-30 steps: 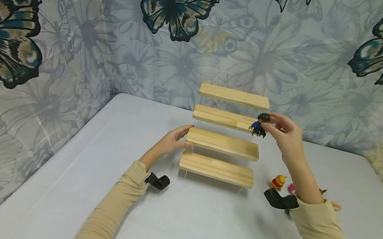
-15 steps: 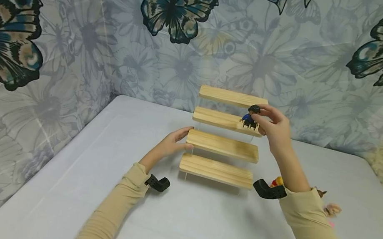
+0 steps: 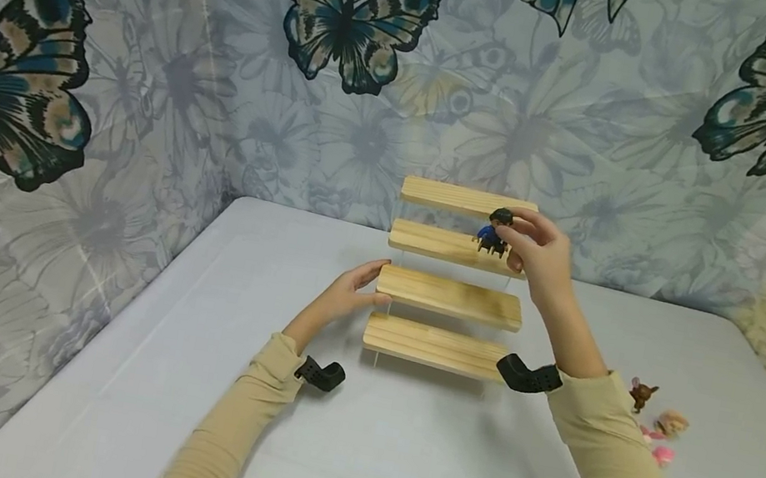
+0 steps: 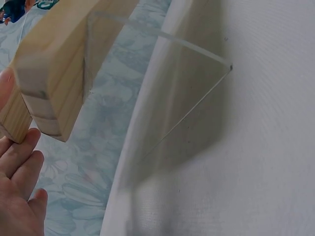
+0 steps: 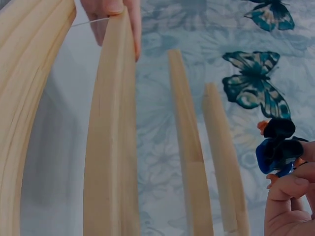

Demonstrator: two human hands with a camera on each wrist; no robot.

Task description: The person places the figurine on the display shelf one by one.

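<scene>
A tiered display stand with several pale wooden shelves (image 3: 449,297) on clear supports stands on the white table. My left hand (image 3: 348,288) grips the left end of the second shelf from the bottom. In the right wrist view its thumb lies on the near side of the board, fingers behind. My right hand (image 3: 542,261) pinches a small toy figure (image 3: 488,235) with black hair, a blue top and dark legs, overlapping the second shelf from the top in the head view. From the right wrist, the figure (image 5: 270,152) shows beyond the shelf ends, between thumb and fingers.
Right of the stand lie a small brown eared toy (image 3: 642,395), a toy with a tan head (image 3: 672,423) and a pink piece (image 3: 663,456). Behind the table (image 3: 347,453) hangs butterfly-patterned cloth (image 3: 340,130). My right forearm hides part of the table.
My right hand has carried the toy figure left, from the stand's right edge to over the upper shelves. The left hand keeps its grip. A yellow-and-red toy is now hidden behind the right arm.
</scene>
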